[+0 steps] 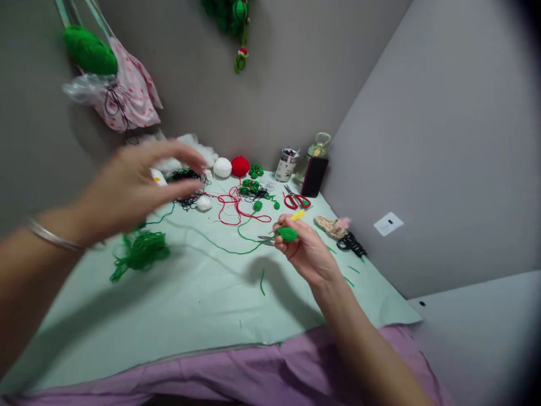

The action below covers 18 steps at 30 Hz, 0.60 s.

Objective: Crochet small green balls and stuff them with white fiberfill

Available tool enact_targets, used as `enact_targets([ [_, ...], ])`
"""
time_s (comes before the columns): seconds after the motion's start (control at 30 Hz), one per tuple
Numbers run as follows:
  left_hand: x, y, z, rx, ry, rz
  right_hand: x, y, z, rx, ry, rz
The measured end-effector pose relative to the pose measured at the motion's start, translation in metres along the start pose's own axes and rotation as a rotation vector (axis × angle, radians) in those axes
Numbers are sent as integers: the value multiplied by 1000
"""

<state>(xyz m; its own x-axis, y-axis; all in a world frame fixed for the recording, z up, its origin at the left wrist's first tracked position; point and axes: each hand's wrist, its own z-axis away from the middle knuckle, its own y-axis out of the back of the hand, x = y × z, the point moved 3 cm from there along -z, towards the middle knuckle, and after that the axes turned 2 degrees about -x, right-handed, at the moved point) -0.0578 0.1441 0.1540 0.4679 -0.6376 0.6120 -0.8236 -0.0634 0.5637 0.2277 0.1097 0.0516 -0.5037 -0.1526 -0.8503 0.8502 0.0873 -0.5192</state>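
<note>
My right hand (pixel 306 248) holds a small green crocheted piece (pixel 287 234) together with a yellow-handled hook (pixel 297 215). A green yarn strand runs from the piece leftward across the pale green table cover (pixel 190 316). My left hand (pixel 135 180), blurred, is raised over the left of the table, thumb and fingers apart, with nothing visible between them. Below it lies a loose tangle of green yarn (pixel 141 251). Metal blades (pixel 266 241) show just left of my right fingers; the rest of that tool is hidden.
Behind are a white ball (pixel 222 167), a red yarn ball (pixel 240 166), red-handled scissors (pixel 297 201), a patterned cup (pixel 286 164), a bottle (pixel 319 145) and a phone (pixel 314 176). A beige crocheted piece (pixel 331 226) and black clip (pixel 351 245) lie right. Walls bound the back and right.
</note>
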Motion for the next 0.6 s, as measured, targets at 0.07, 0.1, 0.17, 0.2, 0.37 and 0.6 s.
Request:
enact_targets([
  [0.07, 1, -42, 16, -178, -56, 68, 10, -8, -7, -7, -26, 4],
  [0.1, 2, -61, 25, -238, -87, 158, 14, -11, -11, -5, -39, 8],
  [0.17, -3, -94, 37, -293, 6, 286, 23, -15, -17, 21, -43, 23],
  [0.2, -6, -106, 41, -271, 88, 347, 26, -16, -20, 40, -27, 38],
  [0.37, -27, -138, 40, -234, 520, 865, 30, -18, -25, 64, 264, 293],
  [0.6, -42, -164, 44, -392, 734, 1198, 29, -12, -18, -29, 785, 893],
])
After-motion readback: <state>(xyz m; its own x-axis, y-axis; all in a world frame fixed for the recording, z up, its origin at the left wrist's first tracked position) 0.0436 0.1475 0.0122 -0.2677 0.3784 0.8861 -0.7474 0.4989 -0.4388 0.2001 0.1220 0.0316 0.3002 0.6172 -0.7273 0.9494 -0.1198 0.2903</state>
